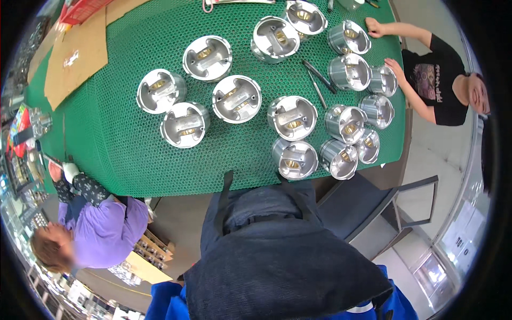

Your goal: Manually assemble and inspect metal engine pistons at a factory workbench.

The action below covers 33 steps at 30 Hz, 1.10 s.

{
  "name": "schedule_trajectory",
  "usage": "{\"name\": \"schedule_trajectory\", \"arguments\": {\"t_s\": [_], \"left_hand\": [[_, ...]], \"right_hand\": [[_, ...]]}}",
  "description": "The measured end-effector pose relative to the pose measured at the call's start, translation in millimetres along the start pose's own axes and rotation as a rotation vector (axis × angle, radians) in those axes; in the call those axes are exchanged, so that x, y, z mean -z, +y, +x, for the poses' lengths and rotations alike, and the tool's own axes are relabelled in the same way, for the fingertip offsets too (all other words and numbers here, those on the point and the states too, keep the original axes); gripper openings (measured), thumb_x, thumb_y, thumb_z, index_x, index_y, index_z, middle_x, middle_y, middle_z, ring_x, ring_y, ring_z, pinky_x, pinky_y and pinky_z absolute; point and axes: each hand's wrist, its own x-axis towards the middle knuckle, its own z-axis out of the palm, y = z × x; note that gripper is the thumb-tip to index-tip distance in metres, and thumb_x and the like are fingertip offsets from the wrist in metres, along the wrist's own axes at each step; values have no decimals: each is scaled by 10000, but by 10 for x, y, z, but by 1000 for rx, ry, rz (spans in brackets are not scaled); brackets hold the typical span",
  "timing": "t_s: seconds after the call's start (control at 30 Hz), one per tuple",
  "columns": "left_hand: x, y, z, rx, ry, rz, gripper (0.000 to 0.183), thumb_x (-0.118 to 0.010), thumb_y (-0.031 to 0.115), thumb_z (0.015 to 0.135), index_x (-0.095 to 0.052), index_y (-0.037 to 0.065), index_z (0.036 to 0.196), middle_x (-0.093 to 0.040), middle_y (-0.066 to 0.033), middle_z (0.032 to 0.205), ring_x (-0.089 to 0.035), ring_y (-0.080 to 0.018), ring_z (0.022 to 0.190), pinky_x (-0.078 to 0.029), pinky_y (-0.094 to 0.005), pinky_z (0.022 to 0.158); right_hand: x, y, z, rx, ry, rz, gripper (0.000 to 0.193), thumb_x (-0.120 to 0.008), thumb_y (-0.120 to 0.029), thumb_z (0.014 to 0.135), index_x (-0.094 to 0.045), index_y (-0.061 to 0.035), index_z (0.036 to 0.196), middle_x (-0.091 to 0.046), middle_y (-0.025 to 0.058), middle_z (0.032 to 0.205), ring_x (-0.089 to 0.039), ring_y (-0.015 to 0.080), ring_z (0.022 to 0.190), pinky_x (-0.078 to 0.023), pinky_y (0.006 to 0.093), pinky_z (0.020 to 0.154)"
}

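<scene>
Neither my left hand nor my right hand shows. Only the blue cloth (165, 298) of my clothing and a dark apron (288, 266) are seen at the lower edge. In front of me several silver engine pistons stand on a green perforated mat (128, 149), hollow side up with brass-coloured bushings inside. Nearest to my body are one piston (295, 159) and another piston (340, 159) by the mat's front edge. Farther left stands a piston (185, 125), with another piston (237, 99) beside it. Dark pens (319, 77) lie between the pistons.
At the right edge a person in a black shirt (440, 80) rests hands near the pistons. A person in purple (109, 229), wearing a white glove, works at the left. Cardboard (77, 58) and a red crate (80, 10) lie far left. A dark chair (357, 205) stands right of me.
</scene>
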Motion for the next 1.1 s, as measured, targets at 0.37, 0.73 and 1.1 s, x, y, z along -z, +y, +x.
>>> {"name": "schedule_trajectory", "arguments": {"t_s": [0.37,0.73,1.1], "left_hand": [[-390,566,-6,4,181,-184,408,-608,325,901,-615,78,1224,-626,-135,1231,-607,-296,1111,-477,-354,949],[-388,798,896,-28,247,-134,406,-609,332,900,-622,77,1215,-625,-139,1231,-607,-300,1110,-477,-355,948],[-766,323,1812,-280,364,-91,404,-611,339,899,-628,77,1206,-623,-143,1232,-606,-304,1110,-477,-356,948]], "right_hand": [[204,281,390,39,-185,-186,453,-591,-235,881,-516,-139,1317,-625,88,1185,-589,229,1110,-426,338,968],[-57,729,1485,28,-336,-266,418,-590,-250,873,-554,-127,1271,-634,101,1166,-592,232,1110,-434,336,951],[-689,1510,2501,205,-276,-304,389,-588,-265,864,-591,-116,1224,-644,114,1146,-596,236,1110,-443,334,934]]}}
